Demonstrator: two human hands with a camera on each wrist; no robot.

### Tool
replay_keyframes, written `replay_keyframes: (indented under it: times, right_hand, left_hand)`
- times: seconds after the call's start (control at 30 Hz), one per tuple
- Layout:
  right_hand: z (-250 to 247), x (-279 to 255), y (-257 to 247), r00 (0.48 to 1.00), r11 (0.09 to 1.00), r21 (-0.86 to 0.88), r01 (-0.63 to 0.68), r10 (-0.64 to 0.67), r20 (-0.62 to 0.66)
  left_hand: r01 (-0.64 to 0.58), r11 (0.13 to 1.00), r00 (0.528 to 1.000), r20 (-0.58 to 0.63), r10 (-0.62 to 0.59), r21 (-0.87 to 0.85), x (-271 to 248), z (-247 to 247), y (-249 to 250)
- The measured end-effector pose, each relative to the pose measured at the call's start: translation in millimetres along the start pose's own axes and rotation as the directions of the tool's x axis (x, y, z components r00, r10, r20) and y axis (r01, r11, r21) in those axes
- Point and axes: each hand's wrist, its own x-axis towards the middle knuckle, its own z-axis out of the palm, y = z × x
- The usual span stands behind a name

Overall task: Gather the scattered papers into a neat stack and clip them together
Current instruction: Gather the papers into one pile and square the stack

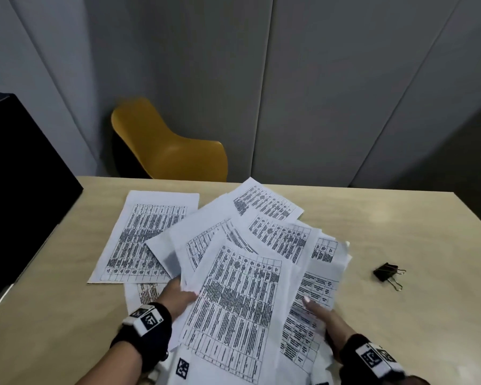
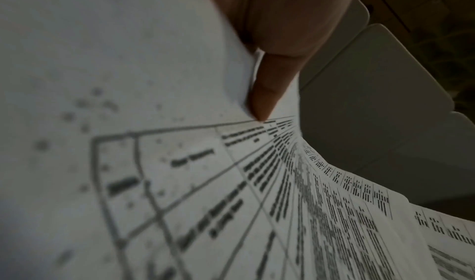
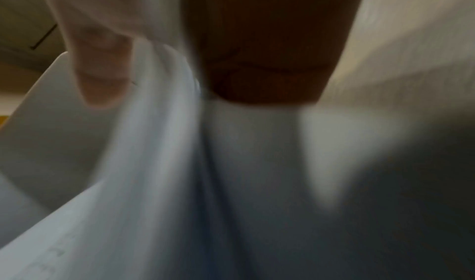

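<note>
Between the two hands, the printed papers (image 1: 233, 287) fan loosely over the wooden surface (image 1: 400, 223): thin, limp, slippery sheets, best squeezed at opposite long edges. Left hand (image 1: 178, 294) pinches several sheets; right hand (image 1: 321, 315) grips the other side. One sheet (image 1: 145, 234) lies apart leftward, and open room lies rightward near the binder clip (image 1: 388, 275).
</note>
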Motion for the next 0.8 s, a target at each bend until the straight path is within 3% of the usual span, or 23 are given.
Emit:
replay_keyframes:
  times: [0.13,0.33,0.5,0.6,0.67,0.73,0.8]
  right_hand:
    - [-3,3,-4,0.998,0.992,0.123,0.038,-0.03,-0.06]
    - [18,13,5,0.983,0.997,-0.033,0.074,-0.079,-0.164]
    - [22,14,10,0.965,0.98,-0.186,0.073,-0.117,-0.235]
    - [17,16,13,0.963,0.982,-0.177,0.059,-0.102,-0.248]
    - [11,18,17,0.965,0.987,-0.158,0.026,-0.066,-0.255]
    - [5,23,22,0.964,0.989,-0.144,0.026,-0.063,-0.26]
    - [-2,26,23,0.946,0.992,-0.116,0.05,-0.084,-0.312]
  left_hand:
    - [0.042,0.998,0.999,-0.005,-0.042,0.038,1,-4,7]
    - [-0.072,0.984,0.991,0.122,0.052,0.161,-13,17,18]
    - [-0.102,0.989,0.991,0.095,0.092,0.108,-12,21,21]
    - [-0.116,0.992,0.993,-0.003,0.116,0.059,-5,13,18]
    - [-0.203,0.979,0.971,-0.125,0.203,0.013,6,-1,17]
    - [-0.241,0.96,0.922,-0.276,0.272,0.142,22,-20,13]
    - [-0.205,0.913,0.876,-0.35,0.331,0.352,38,-39,7]
